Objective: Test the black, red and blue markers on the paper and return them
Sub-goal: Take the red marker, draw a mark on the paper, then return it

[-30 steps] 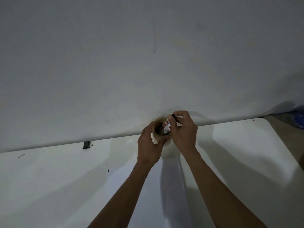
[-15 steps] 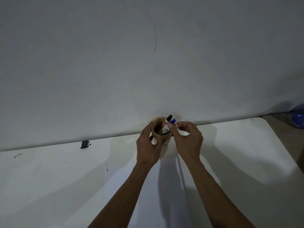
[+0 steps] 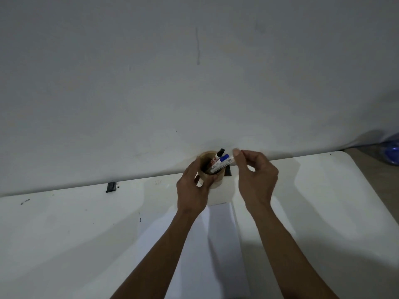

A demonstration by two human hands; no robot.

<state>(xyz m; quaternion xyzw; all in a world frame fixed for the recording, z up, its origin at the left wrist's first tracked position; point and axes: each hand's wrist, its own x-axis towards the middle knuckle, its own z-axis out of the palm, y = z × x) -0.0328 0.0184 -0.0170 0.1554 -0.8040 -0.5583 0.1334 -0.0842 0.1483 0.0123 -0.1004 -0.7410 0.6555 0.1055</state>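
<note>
**Blue marker coming out of the cup**

Nearest the person, the sheet of paper (image 3: 218, 238) lies flat on the white table (image 3: 64, 234), just on the near side of the cup and partly under the two forearms. No marks can be made out on the part of it that shows.

Beyond the paper stands the tan cup (image 3: 210, 169), close against the wall. The left hand (image 3: 192, 190) is wrapped around the cup's near-left side, fingers curled on its wall, steadying it. The right hand (image 3: 257, 180) sits just right of the cup, thumb and forefinger pinched together on the pale end of the blue marker (image 3: 222, 161) — the other fingers hang loosely curled.

Half a second ago the right hand was tight against the cup's rim with the blue marker barely showing; now the hand has drawn off to the right and the marker slants up and out over the rim, its lower end still inside. The black marker (image 3: 219, 153) leans in the cup just behind it, cap up. A reddish barrel beside it may be the red marker, though that is hard to tell.

So the testing looks to be at its start: one marker is being drawn, none clearly tried yet.

Left of the cup, well apart, a small dark clip (image 3: 111, 187) sits at the table's far edge.
</note>
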